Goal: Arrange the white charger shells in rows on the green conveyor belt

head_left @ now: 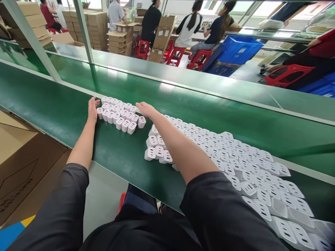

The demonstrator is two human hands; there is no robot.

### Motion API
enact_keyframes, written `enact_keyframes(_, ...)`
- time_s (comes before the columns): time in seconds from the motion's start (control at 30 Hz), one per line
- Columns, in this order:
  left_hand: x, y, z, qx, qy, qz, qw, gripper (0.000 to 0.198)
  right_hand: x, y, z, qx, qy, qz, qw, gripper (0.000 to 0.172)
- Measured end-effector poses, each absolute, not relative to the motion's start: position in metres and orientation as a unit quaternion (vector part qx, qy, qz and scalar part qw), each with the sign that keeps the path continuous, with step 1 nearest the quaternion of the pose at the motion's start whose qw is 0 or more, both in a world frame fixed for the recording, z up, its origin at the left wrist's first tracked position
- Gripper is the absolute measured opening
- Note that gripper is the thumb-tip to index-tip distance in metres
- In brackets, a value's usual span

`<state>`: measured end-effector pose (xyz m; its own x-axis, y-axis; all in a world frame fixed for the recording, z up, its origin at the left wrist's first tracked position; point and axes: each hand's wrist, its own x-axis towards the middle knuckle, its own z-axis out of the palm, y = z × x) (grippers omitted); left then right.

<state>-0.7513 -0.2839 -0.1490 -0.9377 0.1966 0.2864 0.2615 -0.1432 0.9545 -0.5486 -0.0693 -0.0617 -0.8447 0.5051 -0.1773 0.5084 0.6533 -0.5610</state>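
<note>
A small cluster of white USB chargers stands in slanted rows on the green belt, port ends up. At its left end is my left hand, fingers stretched out and a little apart against the outer chargers. My right hand reaches over to the far right corner of the same cluster, fingers extended along its edge; the fingertips are partly hidden. One charger sits slightly apart at the right side. Beneath and beyond my right forearm spreads a much larger group of white chargers, some of them tilted or lying over.
A pale rail runs along the belt's far side, with metal posts rising at left. A cardboard box stands below the near edge. Across the aisle are seated people, red stools, stacked cartons and a blue crate.
</note>
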Motion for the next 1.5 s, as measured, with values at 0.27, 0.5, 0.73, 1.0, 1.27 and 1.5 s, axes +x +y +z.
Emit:
enact_keyframes(0.27,-0.748,-0.282,-0.146,-0.188,-0.649,-0.737,0.006,0.072,-0.511,-0.071,-0.063,0.309,0.876,-0.352,0.115,0.026)
enact_keyframes(0.5,-0.750,-0.288,-0.142,-0.162,-0.661,-0.733,0.007,0.074,-0.526,-0.087,-0.063,0.295,0.845,-0.436,0.094,0.026)
enact_keyframes(0.73,-0.757,-0.297,-0.142,-0.134,-0.669,-0.731,0.025,0.078,-0.533,-0.096,-0.060,0.296,0.823,-0.479,0.072,0.046)
enact_keyframes(1.0,-0.761,-0.301,-0.143,-0.120,-0.674,-0.728,0.034,0.077,-0.503,-0.105,-0.040,0.271,0.850,-0.434,0.123,0.062)
enact_keyframes(1.27,-0.767,-0.305,-0.147,-0.118,-0.668,-0.734,0.012,0.071,-0.509,-0.128,-0.051,0.246,0.829,-0.488,0.120,0.076)
enact_keyframes(1.5,-0.779,-0.307,-0.147,-0.116,-0.654,-0.747,0.017,0.075,-0.520,-0.138,-0.057,0.223,0.825,-0.511,0.092,0.077)
